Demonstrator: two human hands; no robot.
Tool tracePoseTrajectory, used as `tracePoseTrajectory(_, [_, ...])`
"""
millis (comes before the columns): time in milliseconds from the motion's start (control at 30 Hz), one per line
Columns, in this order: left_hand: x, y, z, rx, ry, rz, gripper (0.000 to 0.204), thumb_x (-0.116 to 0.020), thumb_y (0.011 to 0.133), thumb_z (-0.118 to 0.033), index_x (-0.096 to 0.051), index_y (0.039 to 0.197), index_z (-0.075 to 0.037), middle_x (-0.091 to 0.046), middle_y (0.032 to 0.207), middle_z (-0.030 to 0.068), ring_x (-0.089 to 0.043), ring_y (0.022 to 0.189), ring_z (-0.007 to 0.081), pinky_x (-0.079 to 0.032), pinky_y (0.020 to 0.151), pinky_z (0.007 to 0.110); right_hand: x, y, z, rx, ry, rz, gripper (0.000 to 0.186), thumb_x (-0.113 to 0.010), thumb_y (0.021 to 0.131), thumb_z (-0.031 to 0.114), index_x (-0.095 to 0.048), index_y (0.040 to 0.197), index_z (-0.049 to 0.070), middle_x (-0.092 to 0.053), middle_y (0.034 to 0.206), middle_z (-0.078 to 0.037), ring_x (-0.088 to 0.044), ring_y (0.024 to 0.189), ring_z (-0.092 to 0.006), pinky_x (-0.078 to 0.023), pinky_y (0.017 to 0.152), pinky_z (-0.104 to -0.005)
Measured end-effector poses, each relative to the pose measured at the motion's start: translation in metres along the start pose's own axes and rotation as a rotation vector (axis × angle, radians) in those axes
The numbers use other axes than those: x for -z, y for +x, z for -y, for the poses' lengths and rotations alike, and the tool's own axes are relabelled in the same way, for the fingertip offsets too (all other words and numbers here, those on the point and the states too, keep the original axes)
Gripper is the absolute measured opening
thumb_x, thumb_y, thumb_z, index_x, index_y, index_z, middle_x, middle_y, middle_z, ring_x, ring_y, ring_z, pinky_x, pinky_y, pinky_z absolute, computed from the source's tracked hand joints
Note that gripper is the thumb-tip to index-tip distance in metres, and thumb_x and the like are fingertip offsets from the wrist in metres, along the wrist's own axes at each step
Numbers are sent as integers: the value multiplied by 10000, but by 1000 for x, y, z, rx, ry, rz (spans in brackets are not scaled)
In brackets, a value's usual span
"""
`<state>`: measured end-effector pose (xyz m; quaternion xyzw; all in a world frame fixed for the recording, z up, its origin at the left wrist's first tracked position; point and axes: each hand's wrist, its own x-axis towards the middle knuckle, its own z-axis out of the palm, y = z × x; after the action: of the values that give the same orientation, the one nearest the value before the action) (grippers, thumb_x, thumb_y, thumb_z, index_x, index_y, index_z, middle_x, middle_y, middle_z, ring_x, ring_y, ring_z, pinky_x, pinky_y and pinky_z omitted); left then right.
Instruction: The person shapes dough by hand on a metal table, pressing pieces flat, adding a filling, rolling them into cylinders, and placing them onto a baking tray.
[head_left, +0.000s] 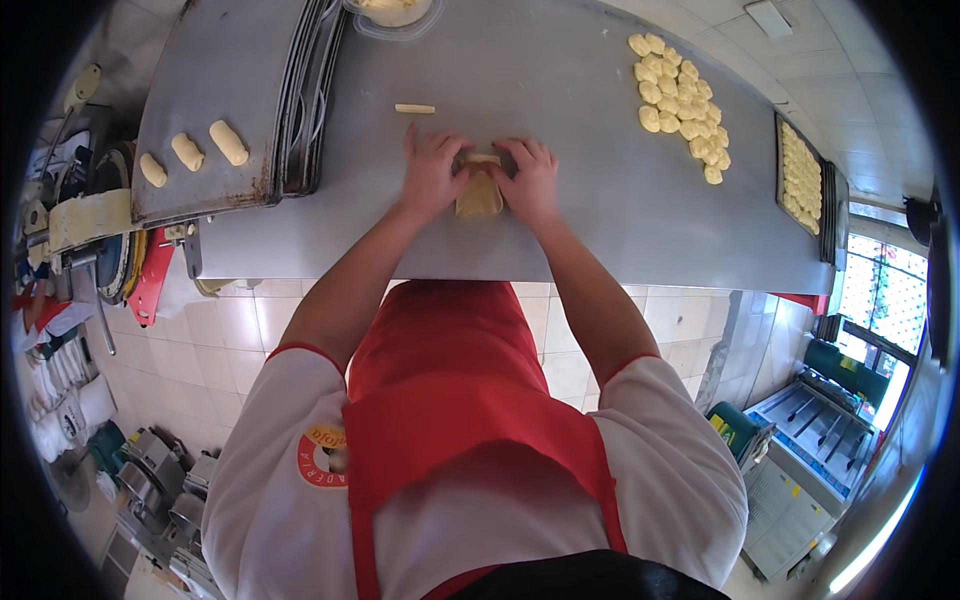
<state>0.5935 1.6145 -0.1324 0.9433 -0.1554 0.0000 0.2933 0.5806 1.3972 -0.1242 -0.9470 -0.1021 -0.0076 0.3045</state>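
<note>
A thin, flattened piece of dough (480, 198) lies on the metal table in front of me, its narrow part pointing away. Across its far end sits a pale strip (482, 158), partly covered by my fingers. My left hand (432, 178) grips the dough's left far corner, thumb inward and fingers curled beyond it. On the opposite corner my right hand (528, 180) does the same, mirrored. A loose pale yellow stick (415, 108) rests just beyond my left hand; whether it is cheese or dough I cannot make out.
At left, stacked baking trays (225, 75) carry three rolled dough pieces (229, 143). Many dough balls (680, 95) cluster at the right of the table (600, 235). A filled tray (800, 180) stands at the far right end. A clear plastic tub (395, 15) sits at the back.
</note>
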Motion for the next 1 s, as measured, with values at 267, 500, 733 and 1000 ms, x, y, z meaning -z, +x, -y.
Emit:
tracePoseTrajectory(267, [18, -6, -16, -69, 87, 167, 433, -731, 937, -310, -700, 1354, -196, -619, 1527, -17, -481, 1499, 233, -37, 1245, 746, 10, -13, -11, 133, -24, 55, 401, -861, 831, 348, -797, 1215, 251, -618, 1468, 20, -521, 1369, -279, -335, 1155, -526])
tracePoseTrajectory(500, [33, -4, -31, -98, 180, 456, 465, -730, 942, -308, -678, 1391, -200, -646, 1495, -31, -499, 1490, 241, 0, 1245, 753, 9, -18, -12, 90, -115, 20, 379, -856, 822, 341, -812, 1196, 296, -518, 1594, 36, -411, 1511, -310, -236, 1231, -608])
tracePoseTrajectory(733, [1, -23, -7, -158, 208, 97, 492, -725, 953, -345, -665, 1419, -199, -645, 1491, -26, -498, 1489, 235, 11, 1247, 758, 11, -24, -5, 109, -153, 148, 400, -838, 842, 393, -803, 1235, 328, -523, 1603, 58, -345, 1573, -311, -190, 1247, -655])
tracePoseTrajectory(1000, [-7, -31, 4, -173, 237, -44, 529, -720, 959, -467, -680, 1428, -226, -584, 1580, 8, -441, 1541, 266, 38, 1239, 756, 11, -19, 0, 155, -148, 81, 406, -837, 856, 406, -789, 1251, 324, -537, 1607, 62, -348, 1581, -289, -173, 1260, -665])
